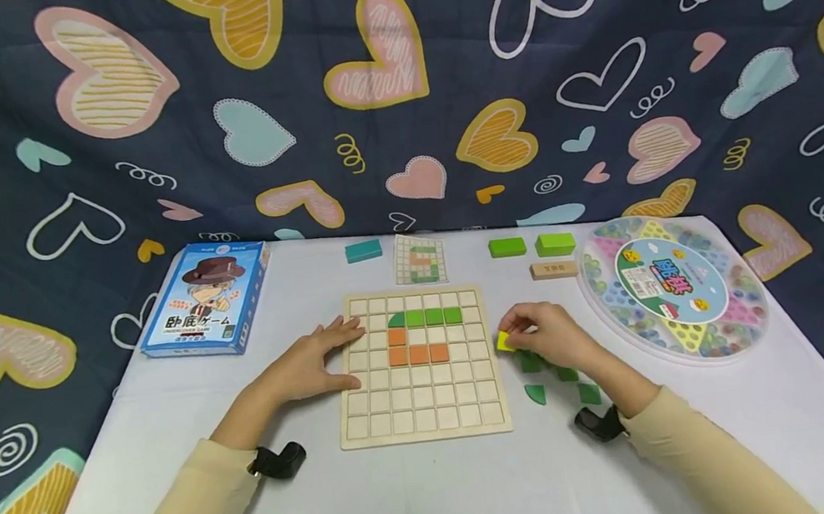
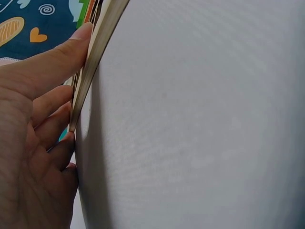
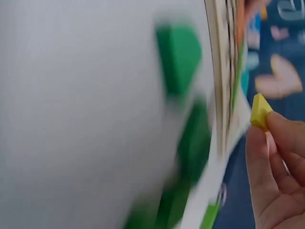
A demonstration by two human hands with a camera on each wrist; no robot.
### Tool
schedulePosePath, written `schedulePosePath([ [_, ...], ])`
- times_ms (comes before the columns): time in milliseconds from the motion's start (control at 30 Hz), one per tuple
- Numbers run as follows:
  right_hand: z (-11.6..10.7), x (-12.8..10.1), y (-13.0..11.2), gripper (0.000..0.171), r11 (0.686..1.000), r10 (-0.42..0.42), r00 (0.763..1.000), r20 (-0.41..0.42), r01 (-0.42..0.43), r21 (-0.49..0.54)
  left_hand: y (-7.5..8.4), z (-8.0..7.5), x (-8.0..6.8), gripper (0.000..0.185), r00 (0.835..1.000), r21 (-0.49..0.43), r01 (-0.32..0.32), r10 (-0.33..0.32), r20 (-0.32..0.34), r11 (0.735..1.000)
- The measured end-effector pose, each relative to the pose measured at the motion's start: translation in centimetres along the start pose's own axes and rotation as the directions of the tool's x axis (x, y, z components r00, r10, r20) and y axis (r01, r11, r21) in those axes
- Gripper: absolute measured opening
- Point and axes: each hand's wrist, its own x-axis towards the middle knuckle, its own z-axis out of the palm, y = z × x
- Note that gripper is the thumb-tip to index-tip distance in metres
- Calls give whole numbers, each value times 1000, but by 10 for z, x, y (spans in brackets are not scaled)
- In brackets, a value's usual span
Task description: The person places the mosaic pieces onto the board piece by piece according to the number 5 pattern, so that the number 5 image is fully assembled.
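A dark cloth [image 1: 447,132] printed with hearts hangs behind a white table [image 1: 437,497]. The yellow tile [image 1: 504,342] is at the board's [image 1: 425,419] 3 o'clock edge, pinched between thumb and fingertip of the right hand [image 1: 552,334]; whether it touches the board I cannot tell. At 9 o'clock the left hand [image 1: 310,361] rests on the opposite edge, thumb and fingers spread, grasping no tile. Toward the board's 12 o'clock side lie a green quarter-round [image 1: 395,321], three green tiles [image 1: 433,317] in line with it, and four orange tiles [image 1: 418,354] in an L. Loose green pieces [image 1: 590,393] sit between 3 and 4 o'clock, partly under the right hand. Farther out: the card [image 1: 421,259] at 12, two green blocks [image 1: 506,247] between 1 and 2, a wooden block [image 1: 553,270] at 2, the round game [image 1: 675,288] nearly at 3, the blue box [image 1: 205,300] near 10, a teal block [image 1: 364,251] at 11.
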Motion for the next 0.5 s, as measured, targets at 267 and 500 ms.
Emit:
schedulePosePath([
  [267,41,26,-28,7,998,-60,995,74,62,-26,2,-1,-2,81,1000,-3,4,-4,4,1000],
  [500,51,36,-31,8,998,-20,995,97,25,-50,0,0,-2,82,1000,8,-8,8,2,1000],
])
